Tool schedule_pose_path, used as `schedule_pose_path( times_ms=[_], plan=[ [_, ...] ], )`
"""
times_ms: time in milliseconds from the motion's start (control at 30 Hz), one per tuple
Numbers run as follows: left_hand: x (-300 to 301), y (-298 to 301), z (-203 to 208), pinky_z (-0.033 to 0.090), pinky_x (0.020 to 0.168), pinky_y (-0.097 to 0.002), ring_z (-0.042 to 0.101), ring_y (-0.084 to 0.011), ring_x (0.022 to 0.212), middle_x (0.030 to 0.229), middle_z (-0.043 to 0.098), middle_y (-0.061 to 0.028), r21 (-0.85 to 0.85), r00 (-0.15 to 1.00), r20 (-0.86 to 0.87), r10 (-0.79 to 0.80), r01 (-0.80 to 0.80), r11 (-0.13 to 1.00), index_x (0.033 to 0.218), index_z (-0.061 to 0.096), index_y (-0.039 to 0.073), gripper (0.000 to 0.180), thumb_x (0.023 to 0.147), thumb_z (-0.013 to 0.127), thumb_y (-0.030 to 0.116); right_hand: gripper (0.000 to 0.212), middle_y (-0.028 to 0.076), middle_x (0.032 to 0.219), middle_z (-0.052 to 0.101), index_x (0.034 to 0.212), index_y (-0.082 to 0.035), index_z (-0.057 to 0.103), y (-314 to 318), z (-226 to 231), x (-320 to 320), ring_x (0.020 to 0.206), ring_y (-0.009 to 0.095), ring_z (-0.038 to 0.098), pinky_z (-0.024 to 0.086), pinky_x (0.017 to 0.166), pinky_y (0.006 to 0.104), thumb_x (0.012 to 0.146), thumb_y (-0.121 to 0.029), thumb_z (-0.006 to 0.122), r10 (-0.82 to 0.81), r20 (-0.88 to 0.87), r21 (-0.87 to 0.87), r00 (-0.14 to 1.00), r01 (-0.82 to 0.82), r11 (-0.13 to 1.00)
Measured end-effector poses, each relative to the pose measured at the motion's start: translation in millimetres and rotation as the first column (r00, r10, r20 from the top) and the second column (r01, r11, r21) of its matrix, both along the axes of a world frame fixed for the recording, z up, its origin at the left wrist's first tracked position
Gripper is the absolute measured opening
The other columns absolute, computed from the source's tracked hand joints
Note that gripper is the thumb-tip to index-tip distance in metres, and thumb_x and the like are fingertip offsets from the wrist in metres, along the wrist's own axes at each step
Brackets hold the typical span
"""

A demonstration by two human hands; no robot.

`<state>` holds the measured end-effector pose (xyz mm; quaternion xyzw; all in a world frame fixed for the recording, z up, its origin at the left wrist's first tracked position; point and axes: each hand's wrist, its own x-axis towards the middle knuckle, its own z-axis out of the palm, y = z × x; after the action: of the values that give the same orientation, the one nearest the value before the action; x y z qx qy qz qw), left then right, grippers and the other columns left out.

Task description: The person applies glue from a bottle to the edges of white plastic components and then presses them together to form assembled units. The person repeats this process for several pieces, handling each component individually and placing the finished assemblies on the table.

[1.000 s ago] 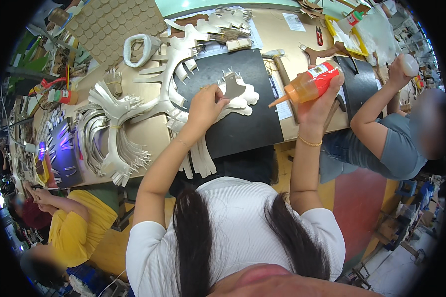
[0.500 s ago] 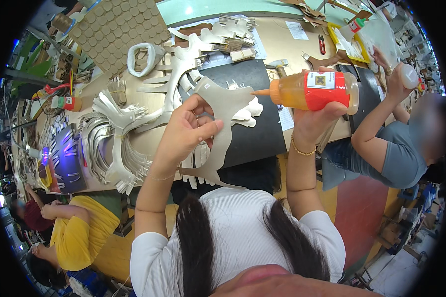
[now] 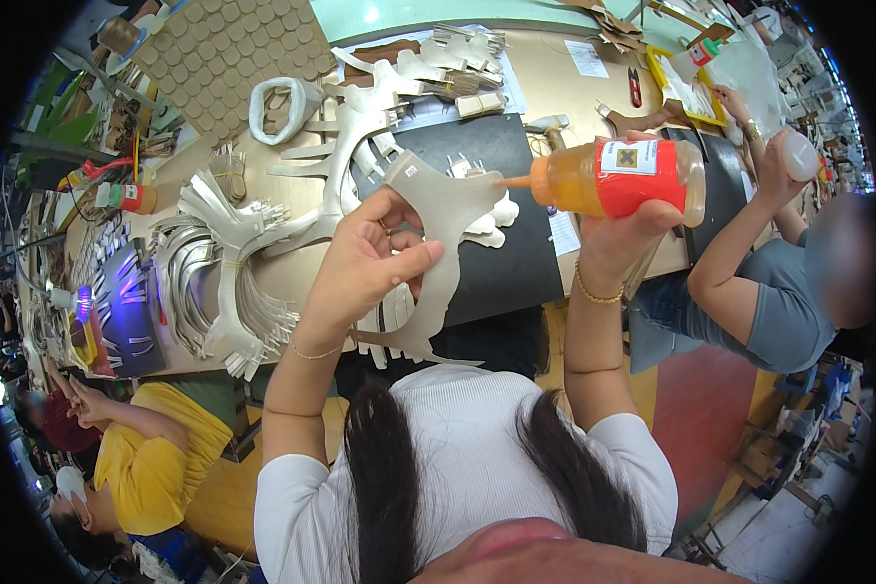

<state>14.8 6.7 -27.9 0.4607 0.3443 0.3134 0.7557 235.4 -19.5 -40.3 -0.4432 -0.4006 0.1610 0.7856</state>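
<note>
My left hand (image 3: pixel 372 251) pinches a pale grey, curved flat piece (image 3: pixel 448 209), perhaps leather, between thumb and fingers. It is held up over a black board (image 3: pixel 516 263). In my right hand (image 3: pixel 625 238) a squeeze bottle (image 3: pixel 576 180) of amber liquid lies on its side, with a red label and an orange nozzle. The nozzle tip points left and meets the upper right edge of the piece in view; whether it touches cannot be made out. White rounded pieces (image 3: pixel 494 234) lie on the board behind.
Bundled pale cut pieces (image 3: pixel 229 282) lie at left, near a white bag (image 3: pixel 280 112) and a sheet of rounded tan pieces (image 3: pixel 234 58). Red snips (image 3: pixel 635 88) and a yellow tray (image 3: pixel 667 73) are far right. A co-worker (image 3: pixel 788 282) sits right, another in yellow (image 3: pixel 156 457) left.
The piece in my left hand has shifted slightly; the squeeze bottle has barely moved. At right, the co-worker's far hand has moved to the yellow tray. The left co-worker's hands have risen.
</note>
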Motion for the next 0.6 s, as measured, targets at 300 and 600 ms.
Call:
schedule_pose_path(
  times_ms=[300, 600],
  plan=[
    [-0.3, 0.5, -1.3, 0.046, 0.047, -0.0211, 0.054, -0.0071, 0.064, 0.093, 0.055, -0.0085, 0.004, 1.000, -0.011, -0.003, 0.003, 1.000, 0.108, 0.049, -0.003, 0.034, 0.078, 0.063, -0.001, 0.092, 0.013, 0.106, 0.051, 0.116, 0.002, 0.040, 0.8, 2.2, -16.4, 0.093, 0.024, 0.061, 0.054, 0.080, 0.0370, 0.067, -0.075, 0.049, 0.033, 0.065, -0.020, 0.997, -0.032, 0.999],
    [-0.7, 0.4, -4.0, 0.045, 0.046, -0.0202, 0.054, -0.0065, 0.063, 0.092, 0.053, -0.0079, 0.006, 1.000, -0.008, 0.008, -0.008, 1.000, 0.104, 0.049, -0.003, 0.030, 0.078, 0.064, 0.000, 0.093, 0.013, 0.105, 0.052, 0.116, 0.002, 0.039, -0.3, 6.3, -27.2, 0.092, 0.024, 0.061, 0.054, 0.079, 0.0366, 0.064, -0.074, 0.054, 0.164, 0.127, -0.051, 0.978, -0.159, 0.986]
  ],
)
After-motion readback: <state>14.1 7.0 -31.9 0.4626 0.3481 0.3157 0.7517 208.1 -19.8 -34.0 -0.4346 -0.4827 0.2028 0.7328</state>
